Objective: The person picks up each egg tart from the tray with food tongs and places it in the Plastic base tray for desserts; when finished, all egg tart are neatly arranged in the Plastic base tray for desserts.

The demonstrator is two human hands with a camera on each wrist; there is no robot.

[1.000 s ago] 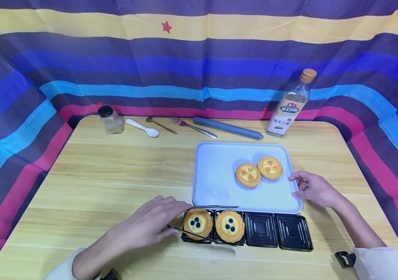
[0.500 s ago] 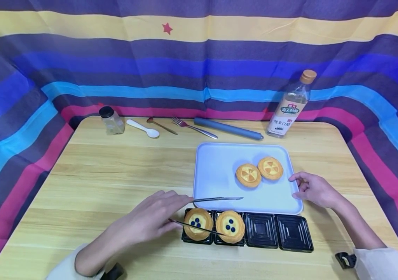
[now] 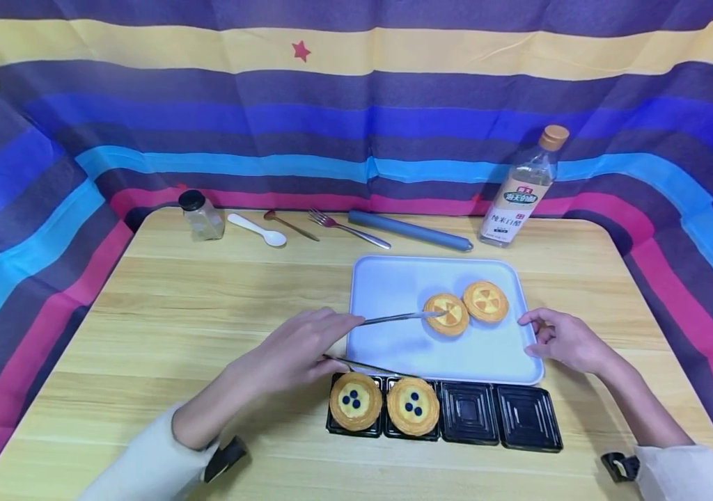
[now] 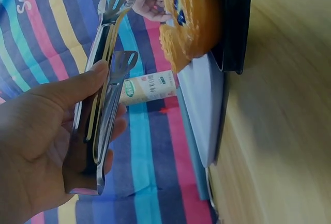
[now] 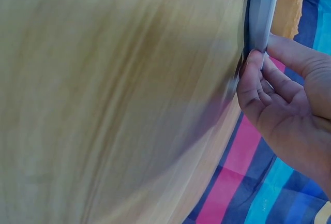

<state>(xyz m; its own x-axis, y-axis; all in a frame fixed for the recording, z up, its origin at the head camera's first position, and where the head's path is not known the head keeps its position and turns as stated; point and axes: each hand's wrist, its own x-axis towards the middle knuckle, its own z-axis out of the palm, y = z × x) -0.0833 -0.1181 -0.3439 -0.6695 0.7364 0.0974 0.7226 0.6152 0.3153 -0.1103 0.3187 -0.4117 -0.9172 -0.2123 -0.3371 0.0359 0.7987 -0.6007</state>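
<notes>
My left hand (image 3: 331, 337) grips metal tongs (image 3: 394, 319), which stand apart. The upper arm's tip reaches the nearer of two yellow-topped tarts (image 3: 446, 314) on the pale blue tray (image 3: 388, 292); the other tart (image 3: 485, 300) lies beside it. In the left wrist view the left hand (image 4: 46, 131) is wrapped round the tongs (image 4: 101, 105). My right hand (image 3: 557, 337) pinches the tray's right rim, and the right wrist view shows the right hand (image 5: 289, 105) with fingertips on that rim (image 5: 261, 17). A black compartment tray (image 3: 497, 414) holds two blueberry tarts (image 3: 354, 400).
Along the table's far edge stand a vinegar bottle (image 3: 519, 195), a blue rod (image 3: 409, 230), a fork (image 3: 347, 227), a small spoon (image 3: 290, 225), a white spoon (image 3: 255, 229) and a small jar (image 3: 200, 214). Striped cloth walls surround the table.
My left hand has carried the tongs away from the blueberry tarts and up over the blue tray to the nearer tart. The right hand has stayed at the rim.
</notes>
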